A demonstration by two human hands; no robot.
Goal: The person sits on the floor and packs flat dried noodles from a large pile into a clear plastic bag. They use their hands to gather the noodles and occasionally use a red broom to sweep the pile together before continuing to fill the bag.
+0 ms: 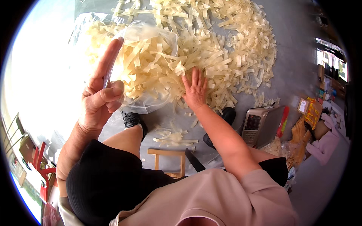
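My left hand grips the near left edge of a clear plastic bag, thumb bent over the film and index finger stretched along it. The bag's mouth faces right, and many pale cream flat strips lie in it. More strips form a wide, loose heap on the grey floor, right of the bag and beyond it. At the heap's near edge, by the bag's mouth, my right hand rests on strips with its fingers spread. Whether a strip is caught under the fingers cannot be told.
A small wooden stool stands between my legs, near a few loose strips. At the right are a metallic box-shaped device with a keypad, a taped parcel and plastic bags. Something with a red frame stands at the left.
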